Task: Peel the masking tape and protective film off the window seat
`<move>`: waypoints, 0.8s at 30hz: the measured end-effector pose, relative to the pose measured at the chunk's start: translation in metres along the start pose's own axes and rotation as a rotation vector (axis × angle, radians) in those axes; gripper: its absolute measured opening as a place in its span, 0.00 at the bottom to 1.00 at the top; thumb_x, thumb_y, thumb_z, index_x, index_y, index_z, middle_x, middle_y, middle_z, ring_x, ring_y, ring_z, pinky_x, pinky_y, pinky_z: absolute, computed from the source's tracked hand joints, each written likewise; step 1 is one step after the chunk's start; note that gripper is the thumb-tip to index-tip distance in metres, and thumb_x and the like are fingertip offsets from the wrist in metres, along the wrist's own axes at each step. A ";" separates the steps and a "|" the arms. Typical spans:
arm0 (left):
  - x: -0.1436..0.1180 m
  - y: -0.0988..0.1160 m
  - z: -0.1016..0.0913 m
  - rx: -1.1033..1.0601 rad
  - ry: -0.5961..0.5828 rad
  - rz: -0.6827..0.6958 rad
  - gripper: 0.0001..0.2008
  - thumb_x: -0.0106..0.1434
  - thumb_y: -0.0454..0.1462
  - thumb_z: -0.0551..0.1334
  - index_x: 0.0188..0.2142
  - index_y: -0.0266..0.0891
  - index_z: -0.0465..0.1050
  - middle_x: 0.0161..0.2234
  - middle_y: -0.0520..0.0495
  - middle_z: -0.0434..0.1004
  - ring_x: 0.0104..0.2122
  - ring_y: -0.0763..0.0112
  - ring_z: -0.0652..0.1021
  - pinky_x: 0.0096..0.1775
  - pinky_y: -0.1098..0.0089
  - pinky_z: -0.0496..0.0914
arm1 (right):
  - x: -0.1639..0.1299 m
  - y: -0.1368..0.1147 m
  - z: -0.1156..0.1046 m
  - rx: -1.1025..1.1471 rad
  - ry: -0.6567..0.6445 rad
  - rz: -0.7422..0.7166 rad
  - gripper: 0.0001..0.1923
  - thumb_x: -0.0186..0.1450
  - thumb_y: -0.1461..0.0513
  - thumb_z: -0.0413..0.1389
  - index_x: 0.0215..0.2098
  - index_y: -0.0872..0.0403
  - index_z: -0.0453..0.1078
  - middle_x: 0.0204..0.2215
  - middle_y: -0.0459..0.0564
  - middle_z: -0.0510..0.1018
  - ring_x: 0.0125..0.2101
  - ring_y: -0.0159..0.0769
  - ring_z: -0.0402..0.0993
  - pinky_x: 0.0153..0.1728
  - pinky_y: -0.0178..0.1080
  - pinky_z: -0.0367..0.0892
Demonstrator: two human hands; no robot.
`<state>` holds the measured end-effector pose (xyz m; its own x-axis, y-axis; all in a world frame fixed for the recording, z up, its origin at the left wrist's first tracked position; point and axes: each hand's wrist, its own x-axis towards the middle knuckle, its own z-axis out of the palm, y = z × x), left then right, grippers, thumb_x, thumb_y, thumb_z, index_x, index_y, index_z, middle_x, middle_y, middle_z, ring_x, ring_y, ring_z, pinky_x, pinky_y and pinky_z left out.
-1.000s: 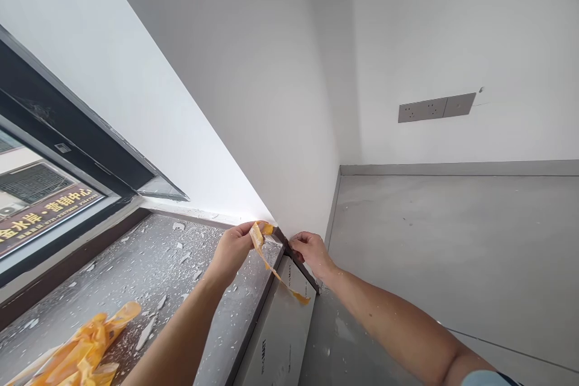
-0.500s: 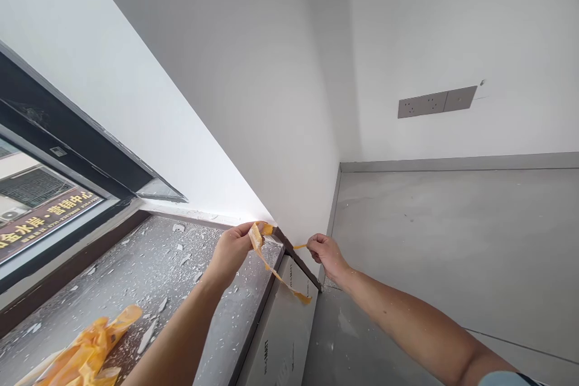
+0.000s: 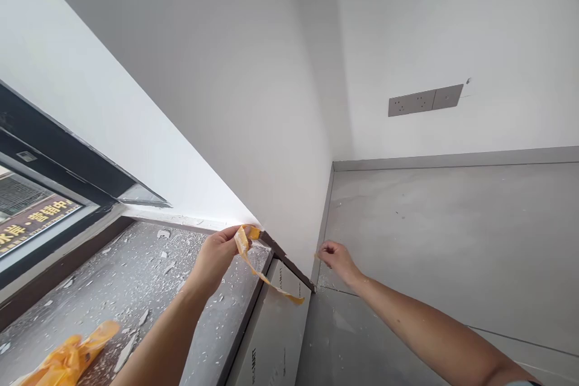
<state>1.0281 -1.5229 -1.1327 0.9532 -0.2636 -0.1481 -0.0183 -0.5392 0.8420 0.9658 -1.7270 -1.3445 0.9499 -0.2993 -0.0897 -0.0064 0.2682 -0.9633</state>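
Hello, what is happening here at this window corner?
A person is peeling yellow tape off the end of a stone window sill. The left hand pinches one strip at the sill's corner. The right hand holds a tiny yellow scrap near the wall. A crumpled tape heap lies on the dusty sill.

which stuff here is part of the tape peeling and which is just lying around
In hand:
left hand pinching the tape strip
right hand pinching a small tape scrap
sill edge that the strip hangs by

Lying about:
tape wad on the sill
paint flakes
sockets on the wall
window
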 end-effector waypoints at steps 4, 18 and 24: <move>-0.003 0.002 -0.001 -0.053 -0.028 -0.031 0.21 0.48 0.46 0.63 0.42 0.43 0.73 0.35 0.48 0.77 0.38 0.66 0.73 0.46 0.64 0.65 | -0.012 -0.016 0.028 -0.111 -0.102 -0.147 0.03 0.51 0.63 0.52 0.25 0.54 0.66 0.20 0.42 0.66 0.21 0.27 0.59 0.23 0.32 0.56; -0.021 -0.007 -0.006 -0.681 -0.218 -0.125 0.09 0.51 0.36 0.64 0.34 0.40 0.75 0.41 0.45 0.75 0.41 0.69 0.73 0.47 0.69 0.68 | -0.018 -0.123 0.109 -0.756 0.043 -1.197 0.10 0.58 0.70 0.45 0.31 0.53 0.65 0.30 0.50 0.72 0.31 0.33 0.65 0.33 0.36 0.63; -0.040 -0.008 -0.012 -0.647 -0.277 -0.101 0.13 0.54 0.37 0.61 0.41 0.39 0.73 0.45 0.44 0.74 0.47 0.66 0.71 0.49 0.71 0.67 | -0.015 -0.106 0.134 -0.837 0.062 -1.208 0.06 0.59 0.68 0.47 0.28 0.54 0.64 0.29 0.50 0.70 0.31 0.33 0.64 0.33 0.35 0.62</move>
<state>0.9939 -1.4983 -1.1270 0.8271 -0.4776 -0.2963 0.3312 -0.0118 0.9435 0.9941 -1.6280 -1.2073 0.4952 0.0049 0.8688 0.5686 -0.7579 -0.3198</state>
